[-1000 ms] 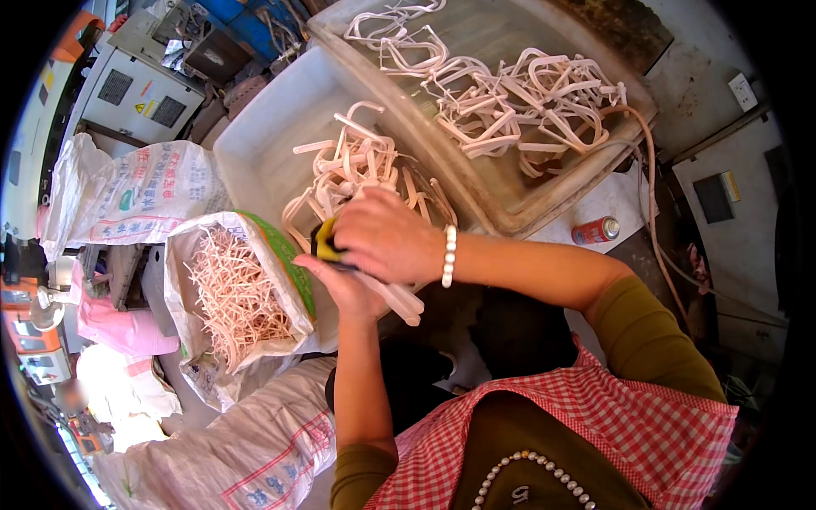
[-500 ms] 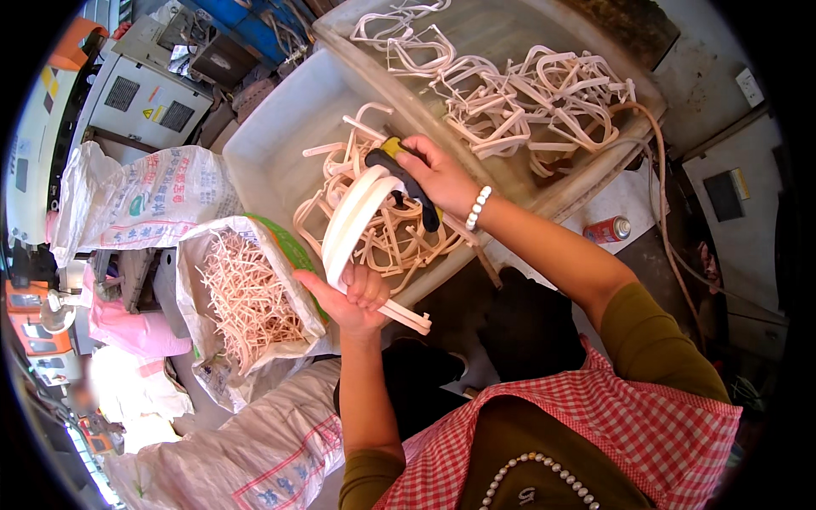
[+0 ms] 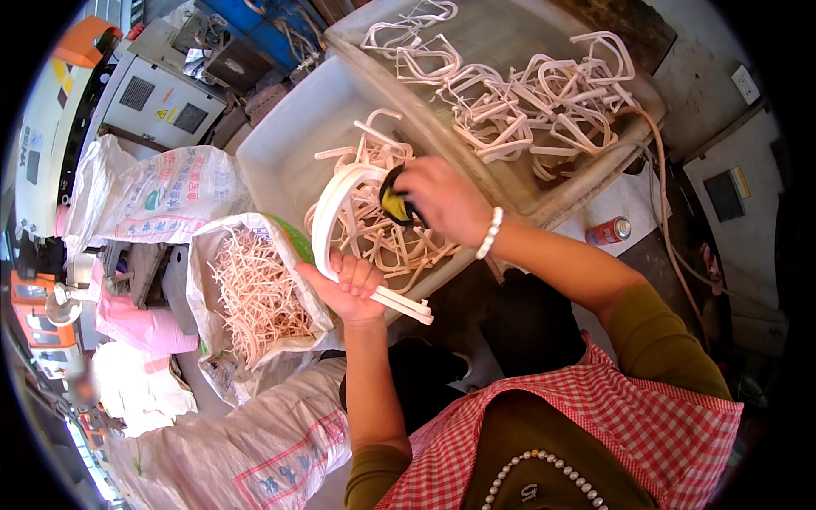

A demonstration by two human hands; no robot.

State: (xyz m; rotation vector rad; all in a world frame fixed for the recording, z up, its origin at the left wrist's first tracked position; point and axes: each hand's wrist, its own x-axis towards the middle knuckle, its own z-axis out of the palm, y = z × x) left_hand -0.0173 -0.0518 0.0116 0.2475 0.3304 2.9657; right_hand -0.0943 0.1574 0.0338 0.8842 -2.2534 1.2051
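My left hand (image 3: 351, 285) grips a curved white plastic part (image 3: 340, 212) by its lower end and holds it up over the near grey tray (image 3: 280, 153). My right hand (image 3: 442, 200) is closed on a small tool with a black and yellow handle (image 3: 393, 197), which touches the upper end of the curved part. Several similar pale plastic pieces (image 3: 387, 242) lie in the near tray under both hands. A second, farther tray (image 3: 518, 34) holds a larger tangle of pale plastic frames (image 3: 535, 102).
An open sack (image 3: 255, 289) of thin plastic trimmings stands left of my left hand. More woven sacks (image 3: 161, 200) lie to the left and below. A red can (image 3: 609, 230) stands on the bench at right. Machines (image 3: 127, 85) stand at the upper left.
My right hand has moved with the tool from the part's lower end up along its curve. The left hand has raised the part slightly and kept its grip.
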